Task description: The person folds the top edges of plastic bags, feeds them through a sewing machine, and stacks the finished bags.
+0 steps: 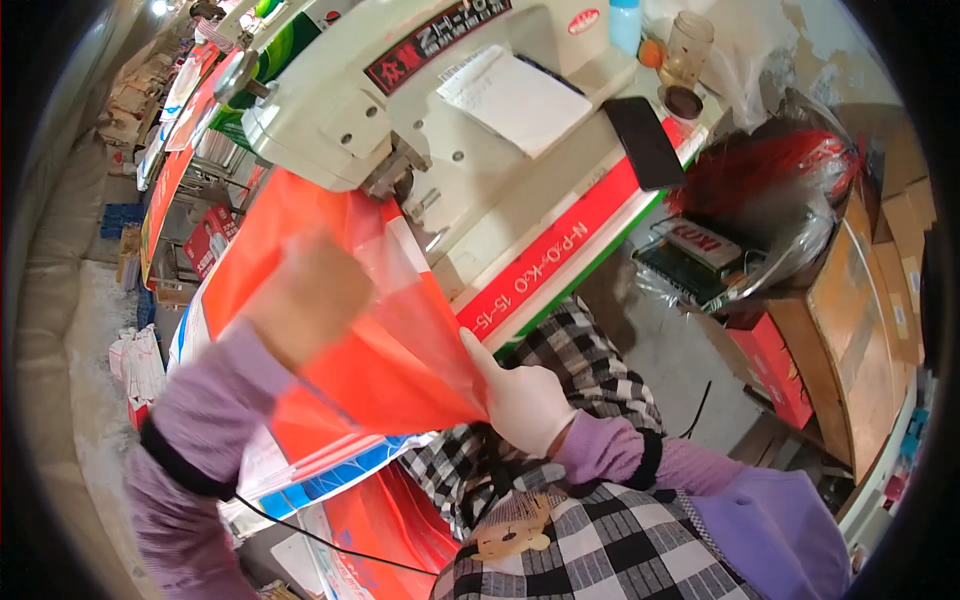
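Note:
My right hand (530,405), in a white glove, pinches the edge of an orange-red plastic sheet (400,350), perhaps a woven sack, which is pulled into creases towards it. Over the left part of the sheet is my left hand (310,300), smeared by motion; its fingers cannot be made out. The sheet's far edge lies beneath the head of a cream industrial sewing machine (320,120), near the needle and presser foot (395,175). Below the sheet, white and blue printed sacks (320,485) show at its near edge.
On the machine's bed are a black phone (643,143), a white notepad (510,95) and a glass jar (690,48). Clear plastic bags (770,200) and cardboard boxes (850,320) stand at right. A black cord (330,543) runs from my left sleeve. Stacked printed sacks (170,190) line the far left.

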`<act>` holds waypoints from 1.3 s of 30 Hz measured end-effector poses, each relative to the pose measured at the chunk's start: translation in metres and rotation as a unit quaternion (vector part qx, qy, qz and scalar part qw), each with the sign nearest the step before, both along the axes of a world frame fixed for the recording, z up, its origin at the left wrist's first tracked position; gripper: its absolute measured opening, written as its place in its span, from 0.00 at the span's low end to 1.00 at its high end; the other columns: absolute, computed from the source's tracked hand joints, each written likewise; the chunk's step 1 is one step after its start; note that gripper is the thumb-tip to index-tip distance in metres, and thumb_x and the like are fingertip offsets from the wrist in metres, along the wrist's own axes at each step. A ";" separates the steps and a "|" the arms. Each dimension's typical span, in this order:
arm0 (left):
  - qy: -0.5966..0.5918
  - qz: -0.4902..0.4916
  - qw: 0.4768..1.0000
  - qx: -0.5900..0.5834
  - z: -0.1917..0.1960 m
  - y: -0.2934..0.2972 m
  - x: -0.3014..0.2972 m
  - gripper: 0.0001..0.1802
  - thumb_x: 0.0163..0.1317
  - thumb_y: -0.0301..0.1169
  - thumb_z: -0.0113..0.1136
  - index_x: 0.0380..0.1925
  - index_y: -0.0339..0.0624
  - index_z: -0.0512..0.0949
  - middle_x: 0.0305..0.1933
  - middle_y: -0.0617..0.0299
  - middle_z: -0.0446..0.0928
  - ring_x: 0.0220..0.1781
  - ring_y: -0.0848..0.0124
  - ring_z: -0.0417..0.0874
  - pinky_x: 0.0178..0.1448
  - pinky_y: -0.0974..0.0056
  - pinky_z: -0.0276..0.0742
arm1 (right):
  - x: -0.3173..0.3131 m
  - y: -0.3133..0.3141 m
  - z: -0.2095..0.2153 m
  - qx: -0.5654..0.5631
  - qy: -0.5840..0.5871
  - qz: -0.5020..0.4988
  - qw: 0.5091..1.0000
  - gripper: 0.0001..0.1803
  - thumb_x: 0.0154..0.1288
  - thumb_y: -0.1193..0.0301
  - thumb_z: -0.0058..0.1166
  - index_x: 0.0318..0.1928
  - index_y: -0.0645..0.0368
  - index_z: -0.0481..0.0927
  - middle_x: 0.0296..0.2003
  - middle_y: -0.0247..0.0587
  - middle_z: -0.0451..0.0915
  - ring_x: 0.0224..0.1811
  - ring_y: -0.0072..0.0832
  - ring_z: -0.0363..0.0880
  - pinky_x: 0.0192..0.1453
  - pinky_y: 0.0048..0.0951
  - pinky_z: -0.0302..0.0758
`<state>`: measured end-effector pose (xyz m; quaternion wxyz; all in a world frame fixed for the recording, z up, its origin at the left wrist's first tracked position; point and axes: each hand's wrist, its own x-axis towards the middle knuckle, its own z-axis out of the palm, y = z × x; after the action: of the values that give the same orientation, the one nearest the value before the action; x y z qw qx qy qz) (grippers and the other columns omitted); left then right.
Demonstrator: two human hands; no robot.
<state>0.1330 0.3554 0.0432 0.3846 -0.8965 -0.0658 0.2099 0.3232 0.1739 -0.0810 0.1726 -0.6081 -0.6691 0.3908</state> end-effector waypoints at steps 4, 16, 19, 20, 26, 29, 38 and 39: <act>-0.076 0.086 0.989 -0.088 0.106 -0.007 0.008 0.06 0.53 0.32 0.60 0.19 0.46 0.80 0.30 0.57 0.77 0.35 0.58 0.77 0.51 0.54 0.72 | -0.001 0.070 -0.022 0.163 0.009 -0.026 0.986 0.36 0.68 0.63 0.50 0.73 0.59 0.56 0.20 0.50 0.80 0.21 0.47 0.81 0.28 0.48 0.76; -0.169 0.014 0.844 -0.508 0.027 -0.045 0.053 0.05 0.54 0.35 0.62 0.26 0.48 0.82 0.20 0.58 0.75 0.23 0.57 0.79 0.29 0.54 0.73 | -0.021 0.157 -0.028 0.025 -0.088 -0.014 0.996 0.42 0.65 0.70 0.46 0.76 0.61 0.45 0.37 0.52 0.85 0.37 0.46 0.86 0.39 0.45 0.80; -0.145 0.132 0.822 -0.535 0.010 -0.090 0.053 0.06 0.52 0.31 0.60 0.29 0.48 0.84 0.23 0.58 0.80 0.26 0.59 0.83 0.32 0.56 0.77 | -0.016 0.124 -0.021 -0.025 -0.053 -0.025 0.998 0.44 0.63 0.70 0.45 0.76 0.61 0.41 0.37 0.59 0.84 0.38 0.51 0.85 0.44 0.50 0.78; -0.256 0.102 0.784 -0.556 -0.021 -0.124 0.042 0.06 0.51 0.31 0.59 0.28 0.47 0.84 0.25 0.58 0.81 0.28 0.59 0.84 0.32 0.56 0.79 | -0.018 0.113 -0.020 -0.024 -0.023 -0.011 0.999 0.44 0.63 0.69 0.46 0.76 0.61 0.41 0.37 0.60 0.83 0.39 0.52 0.84 0.45 0.49 0.78; -0.074 0.162 0.742 -0.646 -0.013 -0.105 0.074 0.12 0.60 0.36 0.59 0.37 0.38 0.82 0.27 0.51 0.80 0.39 0.53 0.85 0.46 0.55 0.80 | -0.004 0.050 0.002 -0.070 -0.068 0.036 0.995 0.43 0.64 0.68 0.45 0.76 0.57 0.42 0.32 0.56 0.84 0.33 0.52 0.84 0.38 0.49 0.79; -0.132 0.200 0.774 -0.586 -0.015 -0.064 0.048 0.22 0.69 0.46 0.52 0.41 0.36 0.80 0.33 0.44 0.81 0.45 0.46 0.82 0.49 0.51 0.78 | 0.001 0.041 -0.008 -0.045 -0.017 0.025 0.999 0.42 0.64 0.71 0.46 0.76 0.56 0.44 0.29 0.58 0.83 0.31 0.52 0.84 0.36 0.49 0.79; -0.100 0.378 0.726 -0.565 -0.007 -0.078 0.036 0.27 0.71 0.52 0.49 0.37 0.36 0.81 0.37 0.41 0.81 0.40 0.44 0.82 0.47 0.49 0.77 | 0.009 0.034 -0.039 -0.047 0.434 -0.110 0.893 0.11 0.69 0.68 0.47 0.36 0.65 0.75 0.25 0.40 0.72 0.30 0.25 0.71 0.39 0.30 0.71; -0.313 0.288 0.710 -0.562 -0.017 -0.085 0.036 0.23 0.69 0.49 0.55 0.37 0.37 0.81 0.36 0.43 0.82 0.38 0.46 0.83 0.45 0.50 0.78 | 0.011 0.035 -0.036 -0.052 0.433 -0.109 0.893 0.11 0.69 0.68 0.47 0.36 0.65 0.75 0.25 0.40 0.72 0.30 0.25 0.71 0.39 0.30 0.71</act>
<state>0.1686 0.2706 0.0261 -0.3117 -0.8989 -0.3074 0.0158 0.3338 0.2086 -0.1171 0.4549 -0.4561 -0.4357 0.6286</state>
